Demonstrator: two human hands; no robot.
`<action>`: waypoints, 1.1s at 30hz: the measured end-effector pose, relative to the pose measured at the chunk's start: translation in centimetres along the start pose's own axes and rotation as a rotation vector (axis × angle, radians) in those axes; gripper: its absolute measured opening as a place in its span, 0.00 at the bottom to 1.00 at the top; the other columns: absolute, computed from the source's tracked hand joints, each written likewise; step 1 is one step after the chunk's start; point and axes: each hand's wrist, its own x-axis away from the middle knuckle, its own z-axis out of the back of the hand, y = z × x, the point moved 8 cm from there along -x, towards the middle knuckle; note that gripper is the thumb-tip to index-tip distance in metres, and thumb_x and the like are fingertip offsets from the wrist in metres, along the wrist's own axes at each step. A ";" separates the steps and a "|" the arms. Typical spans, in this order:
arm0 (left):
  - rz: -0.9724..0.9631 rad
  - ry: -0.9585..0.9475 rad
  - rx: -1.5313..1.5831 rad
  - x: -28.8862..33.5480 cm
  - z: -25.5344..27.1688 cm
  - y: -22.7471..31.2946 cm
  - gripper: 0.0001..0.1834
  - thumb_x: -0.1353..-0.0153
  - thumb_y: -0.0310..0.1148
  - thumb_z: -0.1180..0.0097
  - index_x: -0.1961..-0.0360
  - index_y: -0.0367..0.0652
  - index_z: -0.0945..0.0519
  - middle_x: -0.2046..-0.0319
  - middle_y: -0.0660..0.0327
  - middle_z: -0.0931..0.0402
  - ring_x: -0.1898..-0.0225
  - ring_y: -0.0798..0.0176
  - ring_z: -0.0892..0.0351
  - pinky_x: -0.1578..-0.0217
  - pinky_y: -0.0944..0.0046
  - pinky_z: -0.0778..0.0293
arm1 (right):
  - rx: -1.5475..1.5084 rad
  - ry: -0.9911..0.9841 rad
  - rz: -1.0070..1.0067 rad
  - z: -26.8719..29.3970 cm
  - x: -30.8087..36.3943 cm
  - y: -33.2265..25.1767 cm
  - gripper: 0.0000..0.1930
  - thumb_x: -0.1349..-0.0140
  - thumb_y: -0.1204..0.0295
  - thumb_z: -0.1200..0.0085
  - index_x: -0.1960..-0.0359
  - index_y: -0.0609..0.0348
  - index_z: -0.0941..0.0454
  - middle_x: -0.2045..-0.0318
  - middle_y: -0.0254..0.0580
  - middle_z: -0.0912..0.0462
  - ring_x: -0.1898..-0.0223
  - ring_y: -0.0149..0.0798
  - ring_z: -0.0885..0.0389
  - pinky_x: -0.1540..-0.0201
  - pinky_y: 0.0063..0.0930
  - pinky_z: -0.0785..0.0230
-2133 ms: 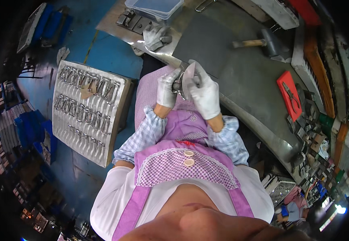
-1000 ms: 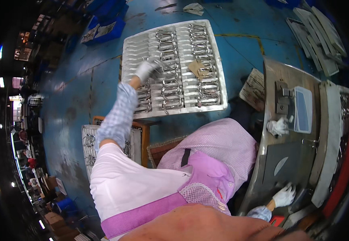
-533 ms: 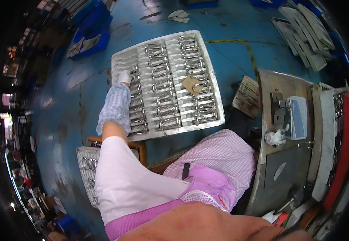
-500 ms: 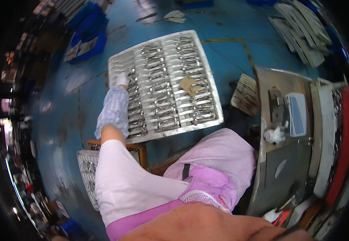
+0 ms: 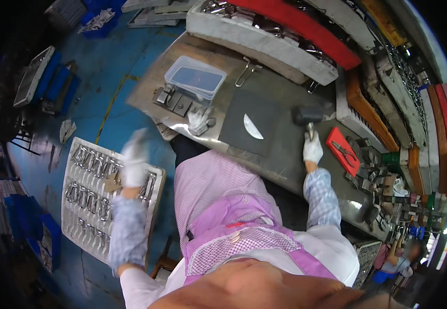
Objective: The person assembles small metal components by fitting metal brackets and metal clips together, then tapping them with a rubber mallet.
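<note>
My right hand [image 5: 313,148], in a white glove, is closed around the handle of a black-headed mallet [image 5: 307,115] over the metal workbench [image 5: 285,170]. My left hand [image 5: 135,159], also gloved, is smeared by motion, so its fingers cannot be made out. It is over the right part of a pale tray [image 5: 68,206] that holds rows of shiny bent metal parts [image 5: 90,160]. A scrap of brown card [image 5: 112,183] lies on those parts beside my left wrist. On the bench, a pale half-moon shape [image 5: 252,127] shows on a dark square mat [image 5: 233,110].
The bench carries a clear plastic box [image 5: 195,77], a metal block fixture [image 5: 172,101], crumpled white cloth [image 5: 200,119], a bent metal part [image 5: 245,72] and pliers [image 5: 344,152] on a red board [image 5: 335,135]. Loaded trays [image 5: 244,36] line its back. Another person [image 5: 392,262] is far right.
My view has swung right to the bench. My left arm, earlier stretched over the tray, is drawn back nearer me. My right hand, unseen before, now shows with the mallet.
</note>
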 end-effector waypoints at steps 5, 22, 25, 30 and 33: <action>-0.440 -0.383 -0.220 -7.1 -23.1 12.8 0.23 0.41 0.36 0.44 0.44 0.45 0.26 0.56 0.51 0.20 0.53 0.47 0.21 0.50 0.50 0.27 | 0.030 0.214 0.200 3.5 7.4 2.5 0.21 0.39 0.64 0.43 0.45 0.56 0.27 0.62 0.49 0.21 0.61 0.53 0.20 0.58 0.44 0.27; -0.018 -0.178 -0.472 -18.7 -30.0 6.9 0.16 0.39 0.35 0.51 0.53 0.43 0.20 0.65 0.49 0.17 0.58 0.51 0.15 0.60 0.52 0.22 | 0.015 0.163 0.195 2.3 5.5 0.9 0.22 0.42 0.64 0.41 0.46 0.51 0.27 0.67 0.44 0.23 0.67 0.47 0.20 0.62 0.41 0.27; 0.435 -0.443 0.394 -11.6 -26.7 9.6 0.20 0.37 0.44 0.47 0.51 0.41 0.20 0.75 0.62 0.21 0.78 0.66 0.24 0.77 0.63 0.28 | 0.014 0.121 0.183 3.4 5.8 3.2 0.25 0.38 0.59 0.44 0.41 0.52 0.30 0.65 0.49 0.23 0.64 0.52 0.21 0.60 0.43 0.28; 0.616 -0.551 0.427 -0.2 -18.9 6.4 0.19 0.37 0.39 0.42 0.48 0.39 0.21 0.69 0.59 0.20 0.74 0.68 0.24 0.72 0.69 0.29 | -0.339 -0.274 -0.028 1.2 1.7 2.4 0.24 0.45 0.65 0.39 0.47 0.58 0.24 0.67 0.45 0.16 0.62 0.49 0.17 0.60 0.34 0.25; 0.777 -0.476 0.623 4.4 -19.4 6.4 0.17 0.36 0.41 0.41 0.57 0.37 0.20 0.82 0.70 0.32 0.83 0.76 0.37 0.81 0.72 0.41 | -1.146 -0.629 -0.270 0.7 4.1 -4.2 0.18 0.39 0.65 0.40 0.53 0.66 0.23 0.76 0.31 0.23 0.78 0.29 0.27 0.74 0.23 0.35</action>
